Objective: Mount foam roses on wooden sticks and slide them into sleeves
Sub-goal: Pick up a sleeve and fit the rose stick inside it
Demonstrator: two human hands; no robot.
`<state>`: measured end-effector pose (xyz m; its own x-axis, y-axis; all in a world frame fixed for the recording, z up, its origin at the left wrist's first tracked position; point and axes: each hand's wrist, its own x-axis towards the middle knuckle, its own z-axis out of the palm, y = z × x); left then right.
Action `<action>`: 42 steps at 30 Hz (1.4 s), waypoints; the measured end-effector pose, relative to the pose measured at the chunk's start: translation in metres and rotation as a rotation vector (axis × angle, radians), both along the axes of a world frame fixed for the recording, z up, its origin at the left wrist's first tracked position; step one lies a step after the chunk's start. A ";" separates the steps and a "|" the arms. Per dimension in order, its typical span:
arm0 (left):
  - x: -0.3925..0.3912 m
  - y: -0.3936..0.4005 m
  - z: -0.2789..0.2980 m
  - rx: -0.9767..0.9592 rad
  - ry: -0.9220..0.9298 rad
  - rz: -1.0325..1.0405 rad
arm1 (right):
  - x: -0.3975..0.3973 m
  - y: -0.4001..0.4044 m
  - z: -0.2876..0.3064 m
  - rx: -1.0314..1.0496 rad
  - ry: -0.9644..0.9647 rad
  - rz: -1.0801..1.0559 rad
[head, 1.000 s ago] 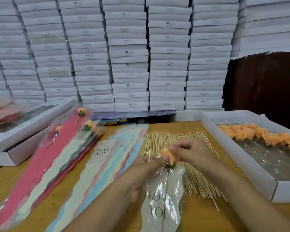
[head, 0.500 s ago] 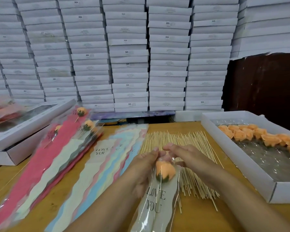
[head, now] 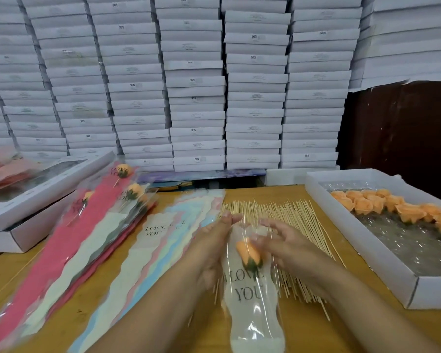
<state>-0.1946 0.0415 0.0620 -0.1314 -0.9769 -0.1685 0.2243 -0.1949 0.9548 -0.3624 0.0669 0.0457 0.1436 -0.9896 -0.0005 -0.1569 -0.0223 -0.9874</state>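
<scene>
An orange foam rose (head: 248,254) sits inside a clear sleeve (head: 252,301) printed "LOVE YOU", near the middle of the table's front edge. The rose lies between the two hands, just below their fingertips. The left hand (head: 211,247) lies along the sleeve's left edge, fingers fairly straight; the right hand (head: 284,244) has its fingers curled at the sleeve's upper right edge, just beside the rose. Motion blur hides how firm either grip is. The sleeve overlaps a spread of wooden sticks (head: 285,217) on the table (head: 339,327). Left of the hands lies a fan of empty sleeves (head: 158,250); further left, a pile of finished roses in sleeves (head: 87,225). At the right edge, a white tray (head: 367,253) holds loose orange roses (head: 392,207).
</scene>
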 end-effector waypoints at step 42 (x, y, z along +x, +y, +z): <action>0.017 0.036 -0.033 0.085 -0.254 -0.393 | -0.003 -0.032 -0.005 -0.032 -0.174 -0.219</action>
